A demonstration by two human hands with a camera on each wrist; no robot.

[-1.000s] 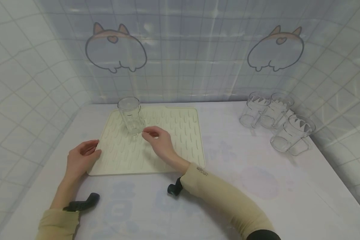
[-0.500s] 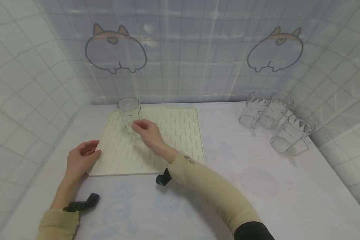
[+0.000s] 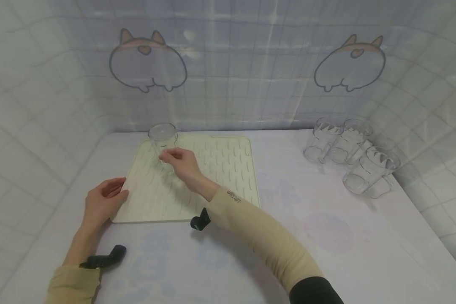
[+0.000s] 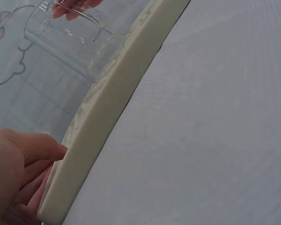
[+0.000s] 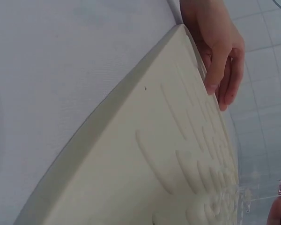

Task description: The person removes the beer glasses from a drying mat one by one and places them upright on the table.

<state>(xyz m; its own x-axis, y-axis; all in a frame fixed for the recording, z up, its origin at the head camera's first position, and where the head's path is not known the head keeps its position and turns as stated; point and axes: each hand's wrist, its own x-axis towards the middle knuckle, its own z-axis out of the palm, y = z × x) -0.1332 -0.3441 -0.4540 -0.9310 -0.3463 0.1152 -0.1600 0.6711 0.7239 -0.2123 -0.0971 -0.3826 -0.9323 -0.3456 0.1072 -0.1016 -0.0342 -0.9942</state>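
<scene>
A clear glass mug (image 3: 162,137) stands upright on a cream ridged drying mat (image 3: 224,181), toward its back left. My right hand (image 3: 183,165) is at the mug's near right side, thumb and fingers pinching its handle; in the left wrist view those fingertips (image 4: 71,8) overlap the handle, and the glass mug (image 4: 56,40) stays on the ridges. With my left hand (image 3: 103,202) I hold the mat's left edge. The left wrist view has that thumb (image 4: 49,146) against the mat's rim, the other fingers beside and partly below it.
Three more glass mugs stand at the back right: one at the left (image 3: 323,141), one behind (image 3: 351,141) and one nearer (image 3: 368,171). White tiled-pattern walls (image 3: 243,93) close off the back and both sides of the white table (image 3: 308,236).
My right hand has moved left and slightly away from me, from beside the mug to its handle. The left hand, mat and mugs have kept their places.
</scene>
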